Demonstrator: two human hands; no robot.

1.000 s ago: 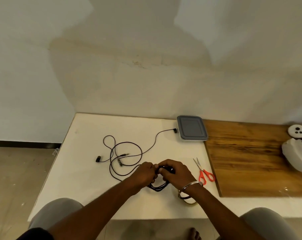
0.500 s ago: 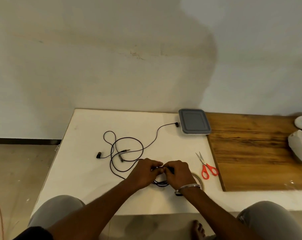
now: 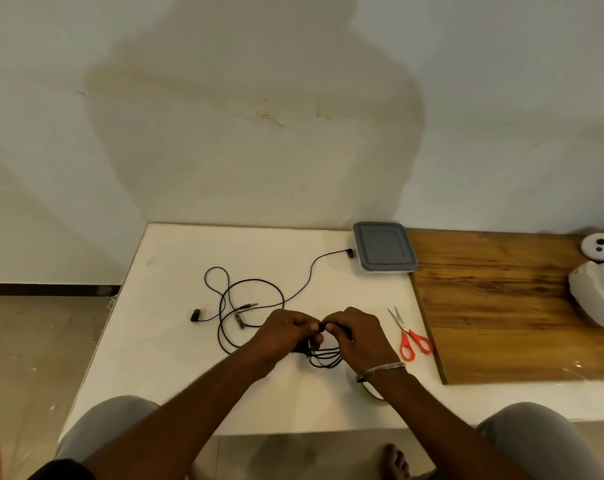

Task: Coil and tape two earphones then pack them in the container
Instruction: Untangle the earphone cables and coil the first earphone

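Black coiled earphone point(image 3: 323, 356) is pinched by your left grip point(image 3: 286, 332) and right grip point(image 3: 357, 336), coil top hidden; tape roll point(image 3: 375, 395) mostly under your right wrist.

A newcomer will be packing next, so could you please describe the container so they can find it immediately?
Look at the white table and find its far edge, where the wooden board begins. The container sits there: square, shallow and grey-lidded, unlike the thin black earphone cable ending beside it.
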